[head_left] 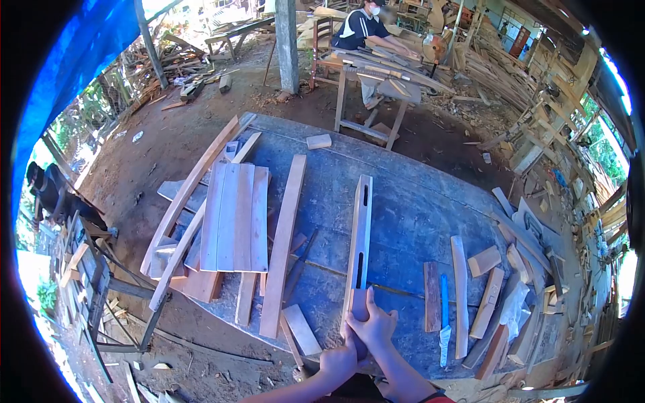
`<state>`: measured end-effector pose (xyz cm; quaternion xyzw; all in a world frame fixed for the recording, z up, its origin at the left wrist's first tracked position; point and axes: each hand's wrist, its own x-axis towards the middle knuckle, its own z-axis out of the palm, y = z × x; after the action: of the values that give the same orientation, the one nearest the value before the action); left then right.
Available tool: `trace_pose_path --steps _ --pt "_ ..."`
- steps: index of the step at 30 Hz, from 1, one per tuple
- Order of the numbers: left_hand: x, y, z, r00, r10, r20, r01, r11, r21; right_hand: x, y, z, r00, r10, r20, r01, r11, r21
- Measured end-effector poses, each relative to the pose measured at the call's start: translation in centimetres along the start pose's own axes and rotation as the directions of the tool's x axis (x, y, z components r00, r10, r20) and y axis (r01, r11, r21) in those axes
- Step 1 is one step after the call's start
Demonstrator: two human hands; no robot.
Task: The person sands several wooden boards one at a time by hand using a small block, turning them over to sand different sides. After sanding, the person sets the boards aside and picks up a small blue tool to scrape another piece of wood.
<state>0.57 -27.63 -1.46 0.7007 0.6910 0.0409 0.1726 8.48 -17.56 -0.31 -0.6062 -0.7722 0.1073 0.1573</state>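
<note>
A long wooden rail (361,228) with two dark slots cut along it lies on the blue-grey table, pointing away from me. At its near end a small wooden block (360,303) rests on top. My right hand (373,327) is closed around the block from the right, index finger stretched forward along the rail. My left hand (338,363) is closed low at the rail's near end, thumb up against its left side. Its fingertips are partly hidden. Both hands are close together, almost touching.
Boards (235,218) and long strips (285,242) cover the table's left side. To the right lie wood offcuts (487,302), a blue-handled tool (445,319) and a plastic bag (516,309). A masked person (363,30) works at another bench (383,70); another person (54,191) stands far left.
</note>
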Motion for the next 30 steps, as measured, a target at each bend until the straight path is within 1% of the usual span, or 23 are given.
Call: trace_pose_path --steps 1,2,4,5,7,9,10,11,12,14,15,16,17,18,20,22,24,25,26,27,28,29,30 --pt "1.5 -0.1 -0.7 0.999 -0.014 0.05 0.015 1.0 -0.005 1.5 0.1 0.0 1.0 -0.014 -0.022 0.015 0.999 0.029" --pt "3.1 -0.2 -1.5 0.999 -0.02 0.048 0.02 1.0 -0.004 3.3 0.1 0.0 1.0 -0.019 -0.021 0.02 0.999 0.032" --pt "7.4 -0.3 -3.8 0.994 -0.104 0.026 0.105 0.992 -0.063 8.1 0.0 -0.3 0.993 0.004 0.117 -0.004 1.0 0.001" --pt "9.6 -0.6 -5.2 0.99 -0.129 0.057 0.135 0.985 -0.111 10.8 0.3 0.1 0.993 -0.007 0.117 0.006 1.0 0.003" --pt "13.8 -1.5 -7.9 0.972 -0.186 0.141 0.213 0.955 -0.206 16.4 0.9 0.8 0.997 0.015 0.082 -0.026 0.991 0.135" --pt "16.1 -2.3 -8.4 0.957 -0.224 0.184 0.266 0.93 -0.254 22.6 1.2 -1.3 0.968 0.056 0.245 -0.107 0.974 0.198" --pt "16.7 -2.8 -7.9 0.971 -0.237 -0.009 0.218 0.908 -0.359 25.3 1.0 -3.0 0.976 0.003 0.218 -0.054 0.972 0.229" --pt "17.0 -3.2 -7.3 0.945 -0.261 -0.198 0.149 0.881 -0.448 28.0 0.8 -4.7 0.981 -0.043 0.191 -0.01 0.964 0.265" --pt "17.1 -3.4 -6.5 0.943 -0.268 -0.195 0.157 0.879 -0.449 30.2 0.1 -6.5 0.988 -0.098 0.116 0.061 0.957 0.285" --pt "16.5 -2.7 -4.5 0.918 -0.321 -0.235 0.21 0.892 -0.4 33.8 -1.9 -11.0 0.977 -0.215 0.011 0.187 0.871 0.454" --pt "15.8 -2.0 -3.8 0.919 -0.322 -0.228 0.212 0.891 -0.402 34.9 -2.9 -13.4 0.955 -0.294 -0.046 0.262 0.755 0.602" --pt "15.2 -1.1 -3.2 0.918 -0.3 -0.258 0.191 0.907 -0.374 35.6 -3.7 -15.3 0.934 -0.337 -0.118 0.324 0.662 0.676" --pt "14.6 -0.6 -2.8 0.917 -0.275 -0.288 0.168 0.923 -0.346 34.4 -5.6 -18.3 0.928 -0.345 -0.144 0.332 0.582 0.742" --pt "14.3 -0.7 -2.7 0.919 -0.271 -0.285 0.164 0.923 -0.348 33.4 -6.8 -20.4 0.925 -0.34 -0.169 0.352 0.602 0.717" --pt "14.1 -1.1 -2.8 0.942 -0.329 0.066 0.292 0.707 -0.645 31.0 -7.8 -22.4 0.924 -0.35 -0.152 0.332 0.54 0.773" --pt "13.5 -1.2 -3.2 0.932 -0.36 0.041 0.293 0.681 -0.671 27.7 -7.8 -22.0 0.932 -0.336 -0.133 0.307 0.541 0.783" --pt "13.1 -2.7 -3.0 0.958 -0.287 0.02 0.215 0.666 -0.715 24.1 -6.8 -19.7 0.935 -0.346 -0.072 0.259 0.532 0.806" --pt "12.6 -3.5 -3.4 0.953 -0.278 0.118 0.27 0.607 -0.748 21.8 -6.4 -18.4 0.946 -0.324 -0.026 0.194 0.5 0.844" --pt "12.0 -4.5 -2.6 0.953 -0.275 0.123 0.272 0.608 -0.746 20.0 -5.2 -16.4 0.952 -0.306 0.018 0.158 0.538 0.828" --pt "11.7 -5.8 -1.5 0.97 -0.222 0.102 0.214 0.573 -0.791 18.3 -3.5 -13.9 0.959 -0.278 0.056 0.124 0.587 0.8" --pt "11.3 -6.8 -0.7 0.982 -0.172 0.076 0.157 0.531 -0.833 15.8 -2.7 -12.5 0.969 -0.223 0.109 0.061 0.638 0.768" --pt "10.6 -7.5 -0.6 0.985 -0.136 0.11 0.165 0.509 -0.845 13.9 -1.0 -9.6 0.972 -0.192 0.132 0.013 0.611 0.792" --pt "10.4 -8.4 0.8 0.985 -0.131 0.109 0.161 0.512 -0.844 11.3 -0.9 -8.9 0.962 -0.089 0.258 -0.159 0.585 0.795"
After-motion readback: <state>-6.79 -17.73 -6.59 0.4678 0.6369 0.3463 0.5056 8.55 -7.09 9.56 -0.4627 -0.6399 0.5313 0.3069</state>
